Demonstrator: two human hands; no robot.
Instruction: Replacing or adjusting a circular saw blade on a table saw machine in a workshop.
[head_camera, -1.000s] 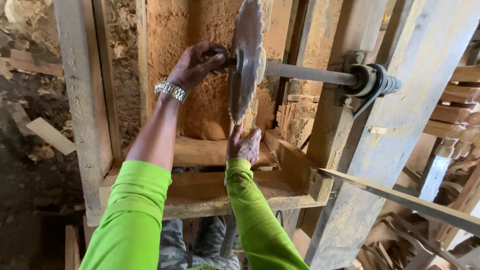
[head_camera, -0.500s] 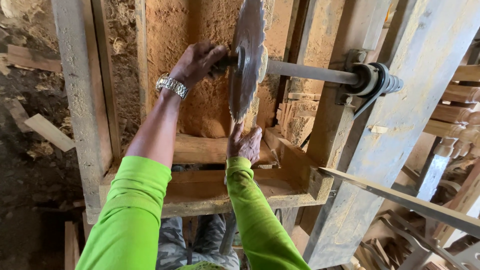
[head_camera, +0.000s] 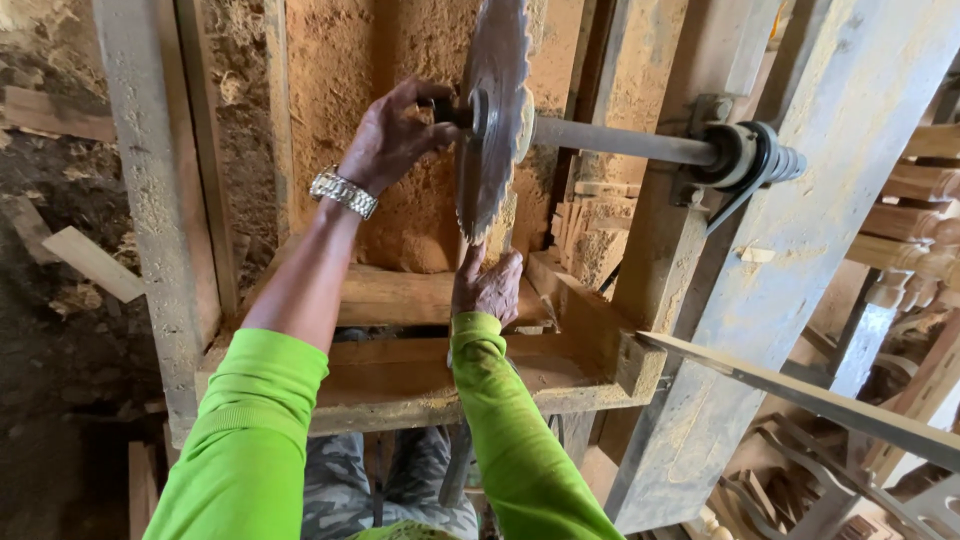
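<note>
1. Wooden frame (head_camera: 400, 385) of rough beams is the biggest thing; it is covered with sawdust, and one wide upright post (head_camera: 150, 200) stands at its left side.
2. One heap of orange-brown sawdust (head_camera: 350, 90) is packed against the boards behind the frame.
3. One circular saw blade (head_camera: 497, 110) with teeth stands upright, seen almost from its edge, in the upper middle of the view.
4. One metal shaft (head_camera: 620, 140) goes from the blade to the right, into one dark bearing (head_camera: 750, 155) fixed on a slanted beam.
5. Dark earth floor (head_camera: 50, 330) lies at the left, with a few loose wood pieces; carved wooden parts (head_camera: 900, 260) are stacked at the right.
6. Two arms in bright green sleeves reach forward and up.
7. Left hand (head_camera: 395, 135) is raised, fingers curled around the hub at the left face of the blade; one metal wristwatch (head_camera: 343, 192) is on its wrist.
8. Right hand (head_camera: 487, 285) is lower, just under the blade, and its fingers touch the bottom teeth; I cannot tell whether it grips them.
</note>
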